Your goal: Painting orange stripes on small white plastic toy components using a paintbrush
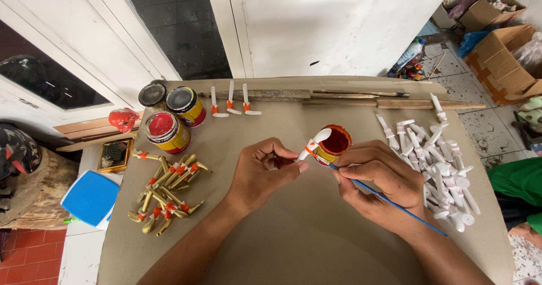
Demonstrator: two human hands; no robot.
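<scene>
Brown cardboard covers your worktop (305,234), which stands against a white wall with a doorway at the far left. Your left hand (262,169) pinches a small white peg (314,142) between thumb and fingertips, holding it tilted over the middle of the worktop. Your right hand (375,180) grips a thin blue brush (389,203), fingers pressed around its handle — the tip touches the orange band on the peg. Just behind the peg sits an open tin (333,144) of red-orange paint. To your right lies a heap of unpainted white pegs (437,169). To your left, a cluster of gold pieces (166,192) with orange bands lies near three more paint cans (169,115) — one with a red lid. Three white pegs with orange bands (231,104) stand at the far edge, beside some wooden sticks (350,97).
</scene>
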